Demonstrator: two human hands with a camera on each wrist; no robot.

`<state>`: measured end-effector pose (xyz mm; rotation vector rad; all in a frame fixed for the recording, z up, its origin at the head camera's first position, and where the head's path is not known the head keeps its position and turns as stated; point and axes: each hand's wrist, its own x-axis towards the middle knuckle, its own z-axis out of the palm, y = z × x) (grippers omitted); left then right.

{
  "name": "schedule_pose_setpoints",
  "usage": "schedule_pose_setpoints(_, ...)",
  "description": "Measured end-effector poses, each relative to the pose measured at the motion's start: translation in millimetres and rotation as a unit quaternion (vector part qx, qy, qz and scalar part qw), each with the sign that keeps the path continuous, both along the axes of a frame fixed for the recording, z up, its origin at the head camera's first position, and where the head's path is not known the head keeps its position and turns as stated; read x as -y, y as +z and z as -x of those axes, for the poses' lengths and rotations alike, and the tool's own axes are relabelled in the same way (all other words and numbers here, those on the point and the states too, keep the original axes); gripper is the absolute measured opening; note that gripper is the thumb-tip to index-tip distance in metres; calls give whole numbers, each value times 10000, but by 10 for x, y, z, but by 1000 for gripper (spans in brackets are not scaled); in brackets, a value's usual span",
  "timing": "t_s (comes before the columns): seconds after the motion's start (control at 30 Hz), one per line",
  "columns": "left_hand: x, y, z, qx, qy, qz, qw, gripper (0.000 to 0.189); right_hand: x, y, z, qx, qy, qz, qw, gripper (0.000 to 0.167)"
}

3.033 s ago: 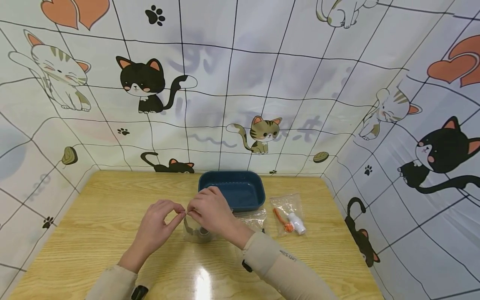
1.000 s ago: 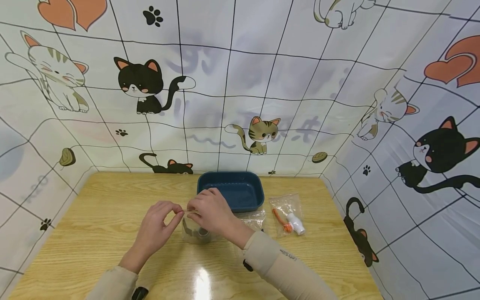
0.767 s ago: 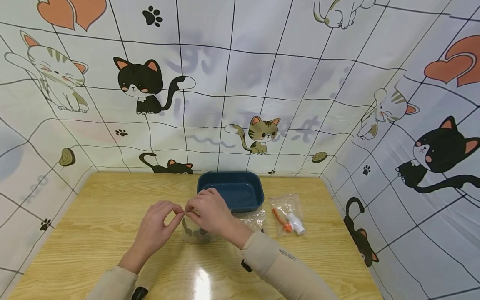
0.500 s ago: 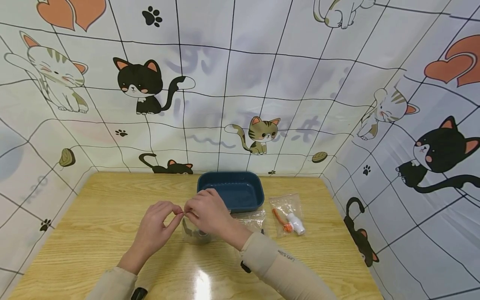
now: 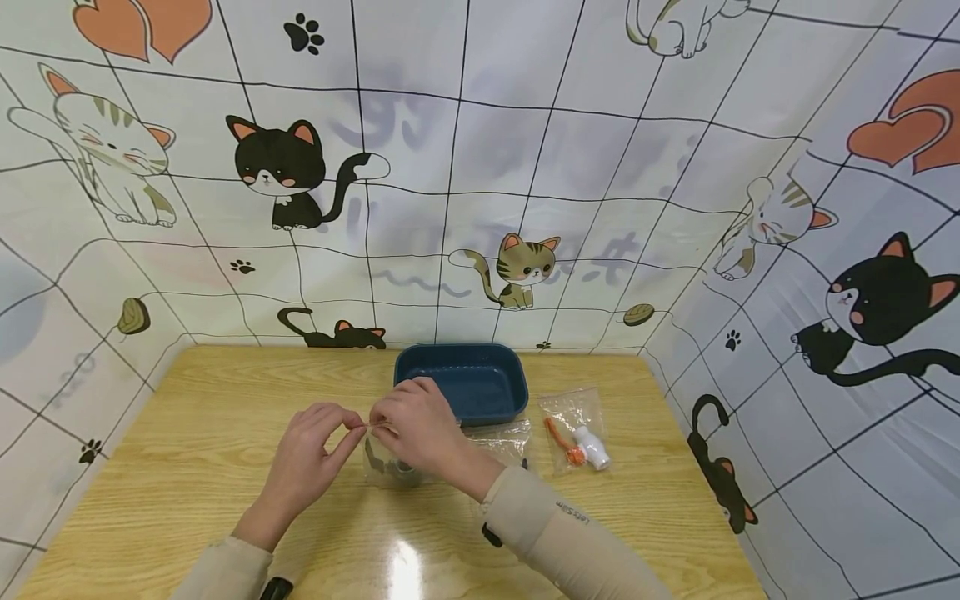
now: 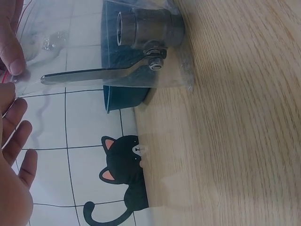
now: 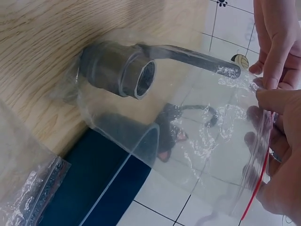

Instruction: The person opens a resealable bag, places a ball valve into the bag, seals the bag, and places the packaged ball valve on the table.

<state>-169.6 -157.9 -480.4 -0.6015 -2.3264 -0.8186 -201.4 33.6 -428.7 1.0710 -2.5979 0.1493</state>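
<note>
A clear zip bag (image 7: 202, 141) with a red line along its mouth hangs upright between my hands, its bottom at the tabletop. Inside it sits a grey metal ball valve (image 6: 153, 28) with a long lever handle (image 6: 94, 75). My left hand (image 5: 311, 454) pinches one top corner of the bag between thumb and forefinger. Close beside it, my right hand (image 5: 423, 425) pinches the zip edge, thumb on one side and fingers behind the film. The head view shows the valve only partly, below the right hand.
Behind the hands stands a dark blue tray (image 5: 517, 367). Another clear bag (image 5: 510, 437) lies in front of it, partly hidden by the right arm. To the right lies a bag (image 5: 573, 404) with a white bottle-shaped piece (image 5: 592, 447) and an orange piece (image 5: 573, 452).
My right hand has shifted slightly along the bag's zip edge, back and forth near the left fingertips. The left hand keeps its pinch almost in place. The bag stays upright.
</note>
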Motion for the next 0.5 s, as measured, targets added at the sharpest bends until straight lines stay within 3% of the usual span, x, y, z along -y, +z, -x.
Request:
schedule_pose_setpoints(0.2,-7,-3,11,123,-44,14,9999,16,-49,11,26,78,-150,-79,9998,7)
schedule_pose_setpoints(0.5,-39,9,17,70,-214,-3,9997,10,-63,33,8,109,10,-12,9999,7)
